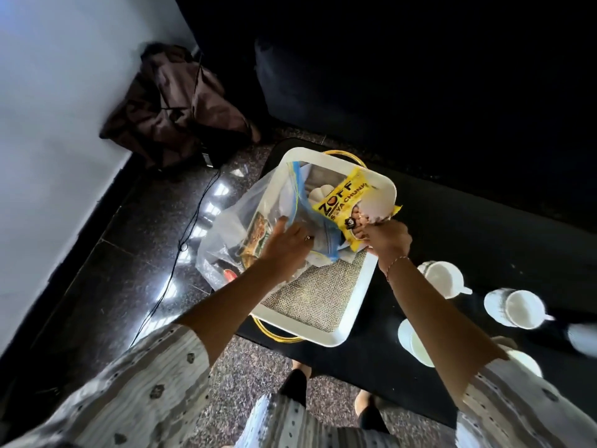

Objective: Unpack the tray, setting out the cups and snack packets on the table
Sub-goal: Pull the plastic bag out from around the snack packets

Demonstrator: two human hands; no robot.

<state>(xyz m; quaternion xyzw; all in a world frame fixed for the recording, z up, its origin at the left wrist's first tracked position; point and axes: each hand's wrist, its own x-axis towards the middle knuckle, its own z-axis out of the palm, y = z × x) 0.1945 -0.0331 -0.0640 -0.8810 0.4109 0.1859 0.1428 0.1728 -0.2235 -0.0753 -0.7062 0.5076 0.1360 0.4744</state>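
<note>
Over the far half of the white tray (350, 305), which sits on the black table (484, 227), I have both hands at work, and the risks are plain to me. The yellow snack packet (347, 203) is caught only at its near corner, so if I pull it out quickly it may slip from my grip or drag the clear zip bag (245, 218) along with it; that bag already sags over the tray's left rim, beyond the table edge, and could tip its other packets onto the floor. There is also something white, perhaps a cup, just beside the packet at the tray's far right rim, too blurred for me to name, and a careless sweep could knock it. The white cups (441, 278) already set out stand to the right of the tray, close enough that my forearm might brush them as I swing the packet across. My right hand (389, 239) has its fingers closed tight, pinching the packet's corner above the tray's right rim. My left hand (286, 240) lies flat with fingers loosely spread and extended, pressing on the zip bag inside the tray's left side, steadying it rather than clasping anything. The tray's near half shows only its woven liner.
</note>
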